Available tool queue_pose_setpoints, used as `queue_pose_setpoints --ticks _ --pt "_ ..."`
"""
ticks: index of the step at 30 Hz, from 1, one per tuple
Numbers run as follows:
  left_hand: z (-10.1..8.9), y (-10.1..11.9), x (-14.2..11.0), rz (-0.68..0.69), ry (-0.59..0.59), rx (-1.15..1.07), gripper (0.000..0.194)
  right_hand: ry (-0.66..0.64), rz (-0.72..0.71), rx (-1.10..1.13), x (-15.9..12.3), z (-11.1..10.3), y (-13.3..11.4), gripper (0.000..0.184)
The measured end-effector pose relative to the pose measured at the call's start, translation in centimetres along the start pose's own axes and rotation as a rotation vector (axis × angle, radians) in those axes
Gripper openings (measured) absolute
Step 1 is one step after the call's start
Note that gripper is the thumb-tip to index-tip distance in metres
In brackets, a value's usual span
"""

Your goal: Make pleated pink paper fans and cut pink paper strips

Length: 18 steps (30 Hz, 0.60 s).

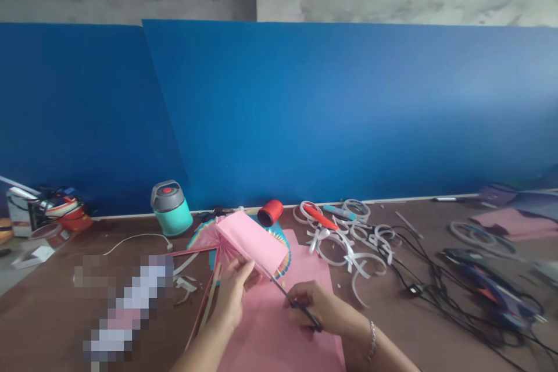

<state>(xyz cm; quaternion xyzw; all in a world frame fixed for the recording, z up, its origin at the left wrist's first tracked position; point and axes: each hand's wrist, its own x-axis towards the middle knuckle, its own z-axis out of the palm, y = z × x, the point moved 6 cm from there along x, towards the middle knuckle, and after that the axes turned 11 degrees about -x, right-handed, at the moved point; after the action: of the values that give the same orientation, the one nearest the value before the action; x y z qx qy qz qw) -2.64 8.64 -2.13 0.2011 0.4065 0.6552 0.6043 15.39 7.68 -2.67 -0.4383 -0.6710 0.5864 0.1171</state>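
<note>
My right hand [311, 305] is closed round the dark handles of a pair of scissors [281, 286]. The blades point up and left, at the lower edge of a folded pink sheet [253, 241], paper or cloth, I cannot tell which. That edge is gripped by the fingers of my left hand [235, 290]. Gathered pink folds [224, 250] spread from the sheet's left end. Under both hands lies a larger pink sheet [279, 331]. Part of a round piece with a blue, toothed rim [285, 250] shows behind the folded sheet.
A red thread spool [271, 213] lies behind the work. A teal container with a grey lid [171, 208] stands left of it. White ribbon loops [333, 247], black cables [429, 267] and a dark blue tool [492, 290] lie to the right. A blue panel [326, 110] bounds the table's back.
</note>
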Motion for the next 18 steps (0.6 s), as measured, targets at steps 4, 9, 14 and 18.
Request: queue_pose_setpoints --ticks 4,9,14,18 --pt "0.00 0.02 -0.04 -0.005 0.019 -0.024 0.030 -0.001 0.008 -0.003 0.05 -0.05 -0.16 0.026" --pt "0.08 -0.01 -0.12 -0.018 0.013 -0.045 0.029 0.003 0.010 -0.003 -0.04 -0.11 -0.41 0.028" --pt "0.07 -0.09 -0.09 -0.024 0.004 -0.032 0.027 0.000 0.019 0.018 0.07 -0.03 -0.21 0.029" --pt "0.17 -0.11 -0.17 -0.037 -0.017 -0.040 0.027 0.000 0.021 0.021 0.07 -0.08 -0.15 0.030"
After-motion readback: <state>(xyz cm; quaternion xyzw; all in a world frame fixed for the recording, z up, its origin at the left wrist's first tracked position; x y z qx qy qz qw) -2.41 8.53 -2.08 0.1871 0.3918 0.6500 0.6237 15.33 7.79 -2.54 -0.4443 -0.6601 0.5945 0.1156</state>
